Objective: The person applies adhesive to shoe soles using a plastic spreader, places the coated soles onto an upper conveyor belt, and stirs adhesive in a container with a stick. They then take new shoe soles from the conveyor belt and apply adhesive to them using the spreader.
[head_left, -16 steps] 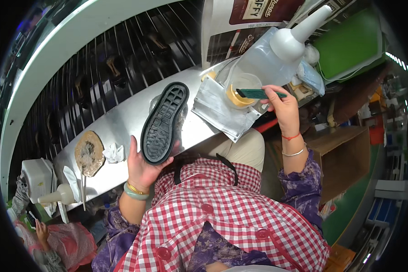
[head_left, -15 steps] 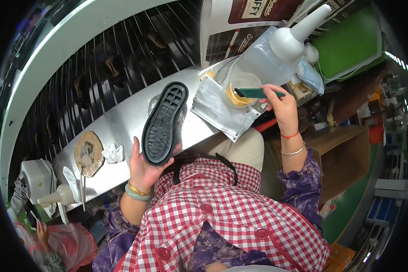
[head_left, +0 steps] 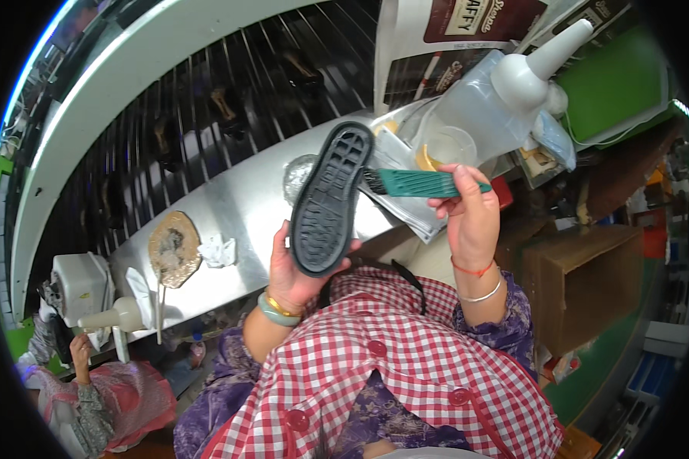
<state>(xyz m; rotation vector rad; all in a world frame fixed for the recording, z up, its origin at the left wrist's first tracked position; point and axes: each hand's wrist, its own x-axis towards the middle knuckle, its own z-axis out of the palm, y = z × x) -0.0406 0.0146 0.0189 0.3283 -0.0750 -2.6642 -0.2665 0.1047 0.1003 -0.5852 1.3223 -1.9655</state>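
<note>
A black shoe sole [head_left: 331, 203] rests in my left hand [head_left: 295, 275], its ribbed hollow side facing up and its toe end pointing away from me. My left fingers and thumb grip its near end from both sides. In my right hand [head_left: 471, 210] is a green-handled brush [head_left: 421, 183], pinched between thumb and fingers. Its dark bristles are at the right edge of the sole; whether they touch it I cannot tell. Behind the brush stands a clear round cup [head_left: 453, 141] with something yellowish inside.
A large translucent squeeze bottle [head_left: 475, 96] with a white nozzle stands beyond the cup. On the metal ledge [head_left: 245, 187] lie a crumpled white tissue [head_left: 217, 251] and a crusted round pad [head_left: 174, 249]. Dark rods of a conveyor [head_left: 260, 84] run behind. Another person's hand [head_left: 80, 350] shows lower left.
My right hand has brought the brush from over the cup leftward to the sole's edge. The sole in my left hand appears farther right, and the whole view has shifted.
</note>
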